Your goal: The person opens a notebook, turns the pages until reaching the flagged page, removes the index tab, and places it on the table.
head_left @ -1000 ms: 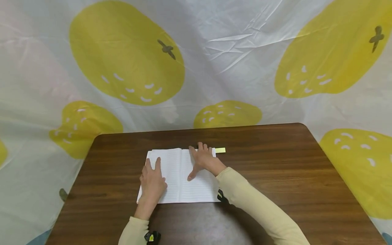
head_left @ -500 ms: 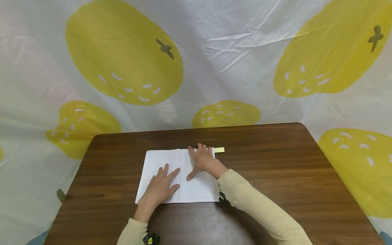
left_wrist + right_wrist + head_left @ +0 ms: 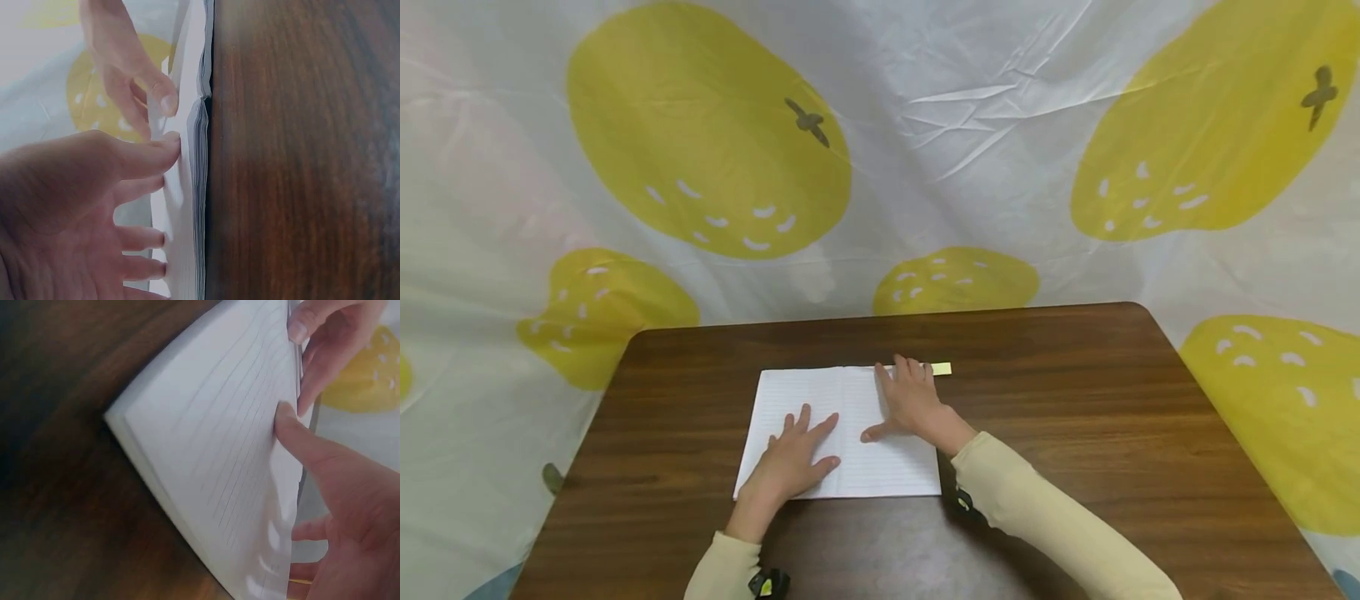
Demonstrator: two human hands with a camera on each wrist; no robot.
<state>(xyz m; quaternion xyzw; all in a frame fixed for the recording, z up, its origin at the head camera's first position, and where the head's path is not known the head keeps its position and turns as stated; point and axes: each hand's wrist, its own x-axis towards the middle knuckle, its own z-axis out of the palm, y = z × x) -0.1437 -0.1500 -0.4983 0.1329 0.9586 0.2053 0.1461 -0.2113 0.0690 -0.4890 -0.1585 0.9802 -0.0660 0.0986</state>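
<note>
Notebook: lying open on the worktop, lined pages facing up, sitting near the middle, a bit toward the person's left.
L hand: resting flat on the left page w/ fingers spread & straight, palm down, pinching nothing. Left wrist view is showing its fingertips touching the paper right by the page stack edge.
R hand: lying flat on the right page, fingers straight & spread, thumb sticking out toward the spine; pressing the paper, not gripping it. Right wrist view is showing the thumb sitting on the lined page.
Hands: lying near each other, one on each side of the spine, apart, not touching.
Sticky note: small yellow strip poking out at the notebook's far right corner, just beyond the R fingers; can't tell if it's stuck to a page or lying on the worktop.
Sleeves: pale yellow, covering both forearms.
Backdrop: white sheet w/ big yellow fruit prints hanging behind the worktop.
</note>
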